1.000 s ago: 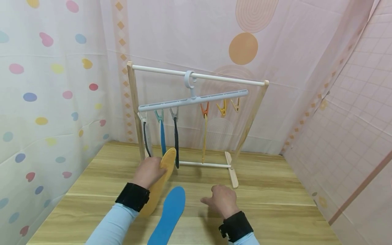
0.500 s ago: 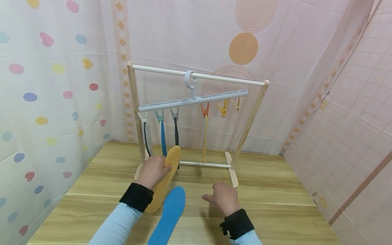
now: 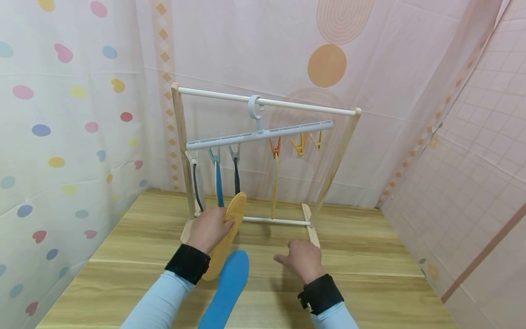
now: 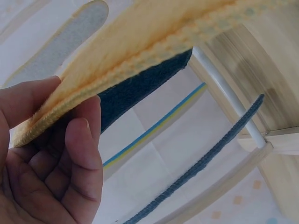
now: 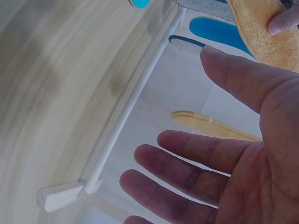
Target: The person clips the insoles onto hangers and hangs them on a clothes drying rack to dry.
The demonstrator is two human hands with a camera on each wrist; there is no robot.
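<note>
A fuzzy yellow insole [image 3: 235,212] is pinched between the thumb and fingers of my left hand [image 3: 210,228], held tilted above the table in front of the rack. In the left wrist view the thumb and fingertips grip one end of that insole [image 4: 117,56]. A blue insole [image 3: 230,281] lies on the table between my hands. My right hand [image 3: 303,260] hovers right of it; in the right wrist view its fingers [image 5: 187,163] are spread, with nothing in them. From a pale blue hanger [image 3: 263,135] hang several insoles, among them another yellow insole [image 3: 275,183] in an orange clip [image 3: 275,147].
The hanger hooks over the top bar [image 3: 304,105] of a wooden rack [image 3: 337,160]. A yellow clip [image 3: 298,145] and a beige clip [image 3: 316,140] at its right hold nothing. The rack's lower bar [image 3: 279,221] runs just above the table [image 3: 370,274]. Curtains stand behind and beside.
My left hand has moved rightward and slightly up with the yellow insole, which now overlaps the dark hanging one in view. My right hand has shifted slightly up and right.
</note>
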